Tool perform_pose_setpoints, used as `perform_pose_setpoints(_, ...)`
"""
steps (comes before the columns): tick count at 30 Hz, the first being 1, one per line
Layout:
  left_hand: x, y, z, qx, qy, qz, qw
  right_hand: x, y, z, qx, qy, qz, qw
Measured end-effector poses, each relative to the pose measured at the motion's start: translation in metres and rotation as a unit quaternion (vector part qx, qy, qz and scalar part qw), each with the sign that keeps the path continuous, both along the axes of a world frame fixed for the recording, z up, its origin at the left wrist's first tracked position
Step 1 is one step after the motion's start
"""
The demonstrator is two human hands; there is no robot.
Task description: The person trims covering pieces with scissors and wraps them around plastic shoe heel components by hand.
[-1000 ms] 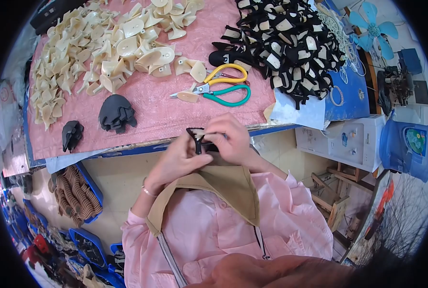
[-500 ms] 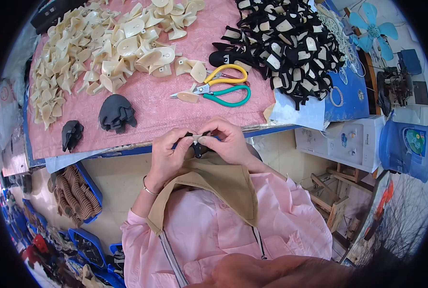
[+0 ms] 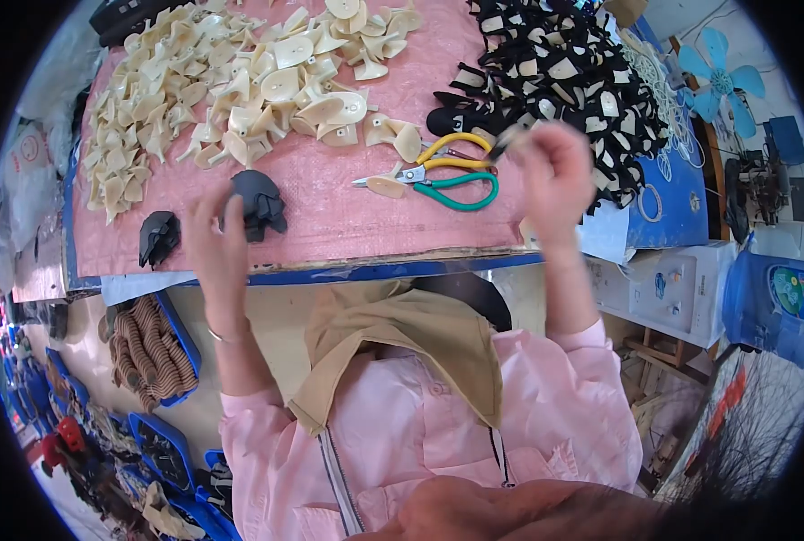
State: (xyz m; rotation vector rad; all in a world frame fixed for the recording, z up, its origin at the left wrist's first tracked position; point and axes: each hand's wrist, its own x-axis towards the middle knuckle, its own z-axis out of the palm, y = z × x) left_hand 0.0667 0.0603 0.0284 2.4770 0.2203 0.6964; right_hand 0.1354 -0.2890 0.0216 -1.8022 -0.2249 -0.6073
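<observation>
My left hand (image 3: 217,239) is at the table's front edge, fingers apart, beside a stack of dark grey fabric pieces (image 3: 260,206). Its fingertips overlap the stack's left side; contact is hard to judge. My right hand (image 3: 557,176) is raised over the right side of the table, blurred, with fingers bent. At its fingertips is a smeared small black-covered cream piece (image 3: 507,142), in front of the heap of black-covered pieces (image 3: 560,68). Pliers with yellow and green handles (image 3: 456,191) lie just left of that hand, their tip by a loose cream plastic piece (image 3: 386,186).
Bare cream plastic pieces (image 3: 280,54) cover the table's back left. A smaller dark grey stack (image 3: 159,238) sits front left on the pink sheet (image 3: 330,234). White cord (image 3: 668,99) and a blue fan (image 3: 719,81) are at right. A bin of striped material (image 3: 154,356) stands lower left.
My hands have parted from in front of my chest. The left went left to the larger grey stack; the right swung up and right toward the black heap with the small piece.
</observation>
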Motion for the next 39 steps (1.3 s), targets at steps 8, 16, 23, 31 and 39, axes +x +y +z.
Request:
perform_pose_setpoints(8, 0.021, 0.037, -0.020, -0.017, 0.171, 0.033, 0.985, 0.016, -0.014, 0.019, -0.091, -0.023, -0.008, 0.996)
perform_pose_setpoints(16, 0.017, 0.032, -0.027, 0.105, 0.047, -0.004, 0.993, -0.010, 0.058, -0.028, -0.201, 0.055, 0.138, 0.968)
perform_pose_setpoints(23, -0.006, 0.008, -0.026, -0.143, -0.078, -0.012, 0.986, -0.007, 0.094, -0.048, -0.282, 0.013, 0.175, 0.943)
perform_pose_setpoints(31, -0.018, 0.004, -0.041, -0.403, 0.044, -0.100, 0.909, -0.017, 0.096, -0.053, 0.266, 0.292, 0.354, 0.848)
perform_pose_setpoints(39, -0.034, -0.012, -0.004, -0.207, 0.107, -0.322, 0.918, -0.047, 0.094, -0.034, 0.371, 0.315, 0.363, 0.795)
